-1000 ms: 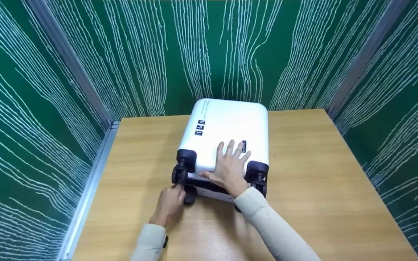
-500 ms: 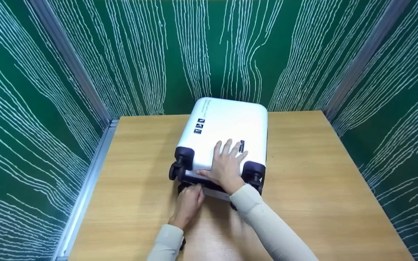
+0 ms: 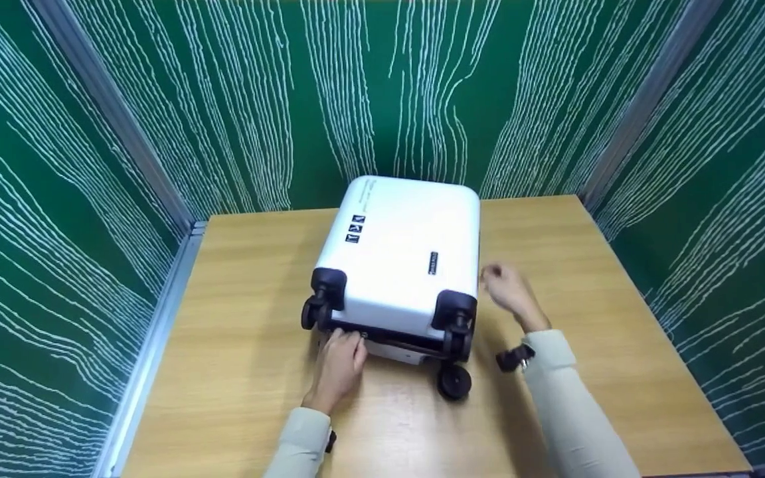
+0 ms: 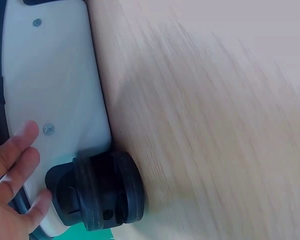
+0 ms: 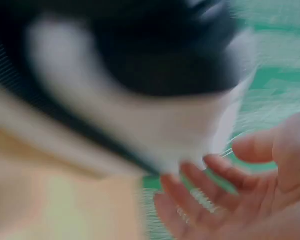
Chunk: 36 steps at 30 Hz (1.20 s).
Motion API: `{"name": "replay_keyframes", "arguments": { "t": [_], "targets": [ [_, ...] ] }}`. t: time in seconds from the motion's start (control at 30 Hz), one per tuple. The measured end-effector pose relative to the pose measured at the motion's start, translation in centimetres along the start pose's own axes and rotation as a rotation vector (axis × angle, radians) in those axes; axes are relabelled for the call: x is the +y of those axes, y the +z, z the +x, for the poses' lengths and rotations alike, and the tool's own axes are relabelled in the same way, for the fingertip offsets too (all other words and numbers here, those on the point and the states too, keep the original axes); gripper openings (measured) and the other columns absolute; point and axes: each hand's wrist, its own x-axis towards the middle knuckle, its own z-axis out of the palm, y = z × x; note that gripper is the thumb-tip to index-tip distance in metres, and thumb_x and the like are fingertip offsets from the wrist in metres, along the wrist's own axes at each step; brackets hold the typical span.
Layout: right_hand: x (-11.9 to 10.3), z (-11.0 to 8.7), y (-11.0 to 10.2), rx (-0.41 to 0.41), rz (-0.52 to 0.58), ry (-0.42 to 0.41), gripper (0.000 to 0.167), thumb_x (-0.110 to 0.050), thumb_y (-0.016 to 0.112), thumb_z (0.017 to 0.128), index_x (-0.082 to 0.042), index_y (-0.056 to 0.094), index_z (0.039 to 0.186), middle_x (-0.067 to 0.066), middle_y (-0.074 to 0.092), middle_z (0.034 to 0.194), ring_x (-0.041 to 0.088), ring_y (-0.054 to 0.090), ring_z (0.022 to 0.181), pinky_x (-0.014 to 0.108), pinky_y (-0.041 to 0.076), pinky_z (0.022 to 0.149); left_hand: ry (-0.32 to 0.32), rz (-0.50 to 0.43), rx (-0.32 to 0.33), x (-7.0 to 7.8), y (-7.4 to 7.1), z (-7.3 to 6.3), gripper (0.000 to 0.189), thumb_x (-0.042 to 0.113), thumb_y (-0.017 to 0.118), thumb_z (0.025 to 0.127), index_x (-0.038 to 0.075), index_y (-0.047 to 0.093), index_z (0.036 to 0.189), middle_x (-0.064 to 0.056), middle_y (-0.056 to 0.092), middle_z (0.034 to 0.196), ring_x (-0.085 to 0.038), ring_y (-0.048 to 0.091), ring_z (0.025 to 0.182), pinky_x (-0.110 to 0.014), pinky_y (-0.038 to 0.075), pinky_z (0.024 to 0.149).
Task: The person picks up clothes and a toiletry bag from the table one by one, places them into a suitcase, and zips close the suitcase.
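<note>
A white hard-shell suitcase (image 3: 402, 245) lies flat on the table, its black wheels toward me. At its near end, my left hand (image 3: 339, 368) pinches a small zipper pull (image 3: 364, 335) on the dark seam; the fingertips largely hide it. In the left wrist view, other fingers of the left hand (image 4: 12, 185) lie beside the seam, near a black double wheel (image 4: 110, 190). My right hand (image 3: 507, 287) is just off the suitcase's right side, fingers loosely bent. The right wrist view is blurred, with the right hand (image 5: 230, 185) holding nothing beside the white shell (image 5: 175, 120).
A wooden table (image 3: 243, 299) carries the suitcase. Green walls (image 3: 382, 86) with white wavy lines enclose it at the back and sides, with metal posts (image 3: 117, 113) at the corners. A black wheel (image 3: 454, 382) sticks out at the suitcase's near right.
My right hand has lifted off the suitcase's top and moved to its right side. The left hand has shifted rightward along the near seam. The suitcase appears slightly turned.
</note>
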Motion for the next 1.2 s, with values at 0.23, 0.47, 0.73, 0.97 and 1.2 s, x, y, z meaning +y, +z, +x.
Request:
{"name": "replay_keyframes", "arguments": {
  "t": [0.23,0.47,0.73,0.97,1.2],
  "targets": [
    [4.5,0.0,1.8,-0.017,0.152,0.003,0.032,-0.002,0.047,0.100,0.007,0.052,0.131,0.025,0.057,0.127,0.018,0.065,0.091,0.026,0.055,0.075,-0.015,-0.052,0.029,-0.1,0.2,0.1,0.025,0.005,0.062,0.088,0.010,0.049,0.068,-0.002,0.047,0.061,-0.023,0.050,0.067,-0.034,0.045,0.060],
    [5.7,0.1,3.2,-0.026,0.214,0.017,0.042,-0.003,0.044,0.102,0.006,0.038,0.142,0.027,0.044,0.139,0.016,0.058,0.087,0.030,0.054,0.073,0.001,-0.096,0.046,-1.0,0.1,0.6,0.023,0.002,0.064,0.087,0.009,0.051,0.068,-0.003,0.048,0.062,-0.022,0.050,0.068,-0.032,0.045,0.061],
    [8.1,-1.3,5.0,-0.180,0.339,0.105,0.037,-0.025,0.043,0.111,0.004,0.047,0.134,0.008,0.054,0.089,0.015,0.053,0.061,0.032,0.050,0.060,-0.079,-0.088,0.025,-2.7,-0.2,1.5,0.023,0.005,0.062,0.088,0.010,0.052,0.067,-0.002,0.050,0.064,-0.024,0.054,0.075,-0.035,0.047,0.066],
    [7.1,-1.5,5.4,-0.263,0.454,0.168,0.023,-0.010,0.048,0.104,-0.007,0.050,0.081,-0.004,0.048,0.066,0.007,0.051,0.057,0.022,0.046,0.053,-0.137,-0.041,-0.005,-3.6,-0.3,2.5,0.024,0.009,0.060,0.091,0.010,0.055,0.068,-0.005,0.059,0.068,-0.028,0.059,0.084,-0.038,0.050,0.072],
    [6.3,-1.4,5.3,-0.299,0.291,0.251,0.026,-0.011,0.050,0.096,-0.014,0.048,0.070,0.002,0.069,0.071,0.008,0.064,0.059,0.026,0.056,0.060,-0.147,0.019,0.031,-4.3,-0.2,3.4,0.029,0.009,0.060,0.091,0.011,0.049,0.064,-0.006,0.058,0.068,-0.030,0.058,0.079,-0.039,0.050,0.069]
  ]
}}
